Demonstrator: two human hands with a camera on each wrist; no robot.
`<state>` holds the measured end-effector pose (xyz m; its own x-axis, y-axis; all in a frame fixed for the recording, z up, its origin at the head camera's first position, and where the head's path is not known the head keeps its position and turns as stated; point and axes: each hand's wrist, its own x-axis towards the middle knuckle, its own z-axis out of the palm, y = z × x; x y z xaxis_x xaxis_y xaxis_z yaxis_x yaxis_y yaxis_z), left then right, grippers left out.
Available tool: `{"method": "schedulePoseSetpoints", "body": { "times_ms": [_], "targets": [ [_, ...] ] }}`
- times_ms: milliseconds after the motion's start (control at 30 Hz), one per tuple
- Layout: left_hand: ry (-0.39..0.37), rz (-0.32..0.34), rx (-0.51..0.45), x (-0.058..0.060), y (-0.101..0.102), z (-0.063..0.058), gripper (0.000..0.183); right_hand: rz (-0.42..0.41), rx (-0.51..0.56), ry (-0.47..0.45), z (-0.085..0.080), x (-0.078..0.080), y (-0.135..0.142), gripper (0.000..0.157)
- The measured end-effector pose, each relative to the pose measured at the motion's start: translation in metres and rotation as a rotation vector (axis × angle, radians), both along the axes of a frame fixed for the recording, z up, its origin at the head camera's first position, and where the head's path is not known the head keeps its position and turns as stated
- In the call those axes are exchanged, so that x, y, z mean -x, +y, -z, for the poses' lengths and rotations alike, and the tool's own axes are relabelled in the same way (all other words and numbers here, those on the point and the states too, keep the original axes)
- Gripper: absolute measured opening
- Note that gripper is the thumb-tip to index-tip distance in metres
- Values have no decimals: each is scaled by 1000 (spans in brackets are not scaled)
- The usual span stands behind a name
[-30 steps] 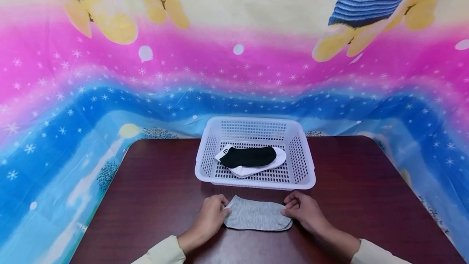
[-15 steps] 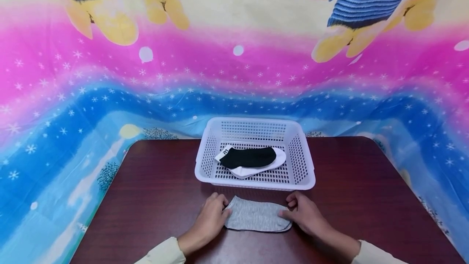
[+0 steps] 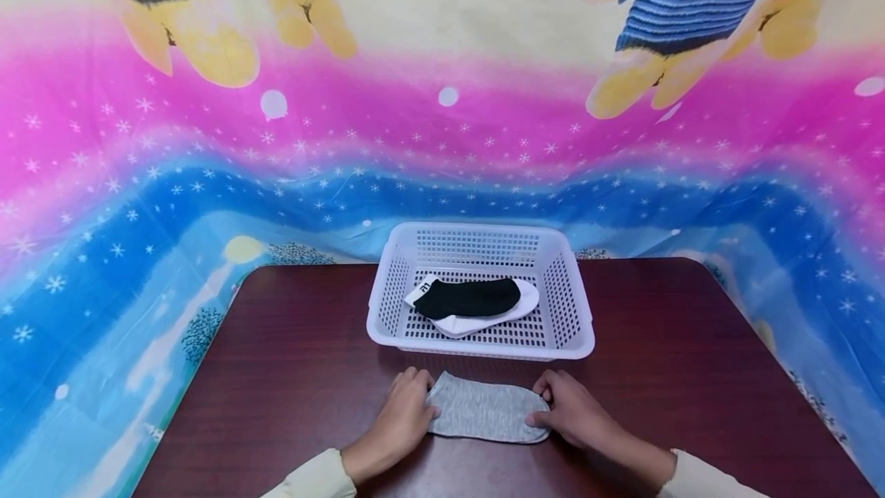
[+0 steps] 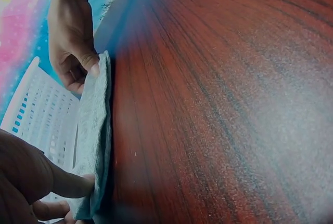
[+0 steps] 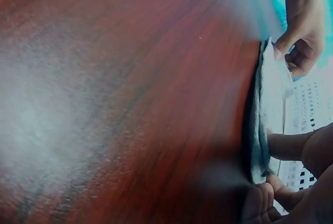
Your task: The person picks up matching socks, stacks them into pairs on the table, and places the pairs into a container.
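Note:
A pair of grey ankle socks, laid flat one on the other, is stretched sideways between my two hands on the near side of the basket. At the cuff end, my left hand pinches the socks, thumb on top. My right hand pinches the toe end the same way. The two stacked layers show along the edge of the grey socks in the left wrist view. In the right wrist view, the right thumb presses on the fabric with the fingers curled under its end.
Just beyond the hands stands a white perforated plastic basket. Inside it lie a black sock with a white lettered cuff and a white sock under it. The dark red wooden table backs onto a printed cloth.
The grey socks have shifted slightly toward me, and their toe edges now line up more closely. My right fingers have closed in around the toe end. The basket stays put.

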<state>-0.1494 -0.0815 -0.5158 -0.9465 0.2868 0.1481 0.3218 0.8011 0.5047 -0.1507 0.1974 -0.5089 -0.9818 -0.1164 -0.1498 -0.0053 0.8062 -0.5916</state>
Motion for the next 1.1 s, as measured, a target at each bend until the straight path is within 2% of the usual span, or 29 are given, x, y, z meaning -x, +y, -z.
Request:
{"method": "schedulePoseSetpoints", "body": {
  "times_ms": [167, 433, 600, 700, 867, 967, 1100],
  "targets": [
    [-19, -12, 8, 0, 2, 0, 29, -18, -20, -9, -3, 1, -1, 40],
    [-8, 11, -6, -1, 0, 0, 27, -28, -1, -35, -4, 0, -2, 38],
    [-42, 38, -38, -2, -1, -1, 30, -76, -6, -32, -4, 2, 1, 35],
    [-69, 46, -71, -3, -3, -4, 30, -86, 38, -43, -5, 1, 3, 35],
    [-162, 50, -188, -5, -5, -15, 27, -118, 142, -88, -8, -2, 9, 34],
    [-241, 65, -308, -5, -6, -22, 23, -155, 221, -98, -10, -5, 12, 33],
    [-395, 85, -500, -5, -9, -28, 19, -194, 414, -120, -13, -9, 15, 31]
  ]
}}
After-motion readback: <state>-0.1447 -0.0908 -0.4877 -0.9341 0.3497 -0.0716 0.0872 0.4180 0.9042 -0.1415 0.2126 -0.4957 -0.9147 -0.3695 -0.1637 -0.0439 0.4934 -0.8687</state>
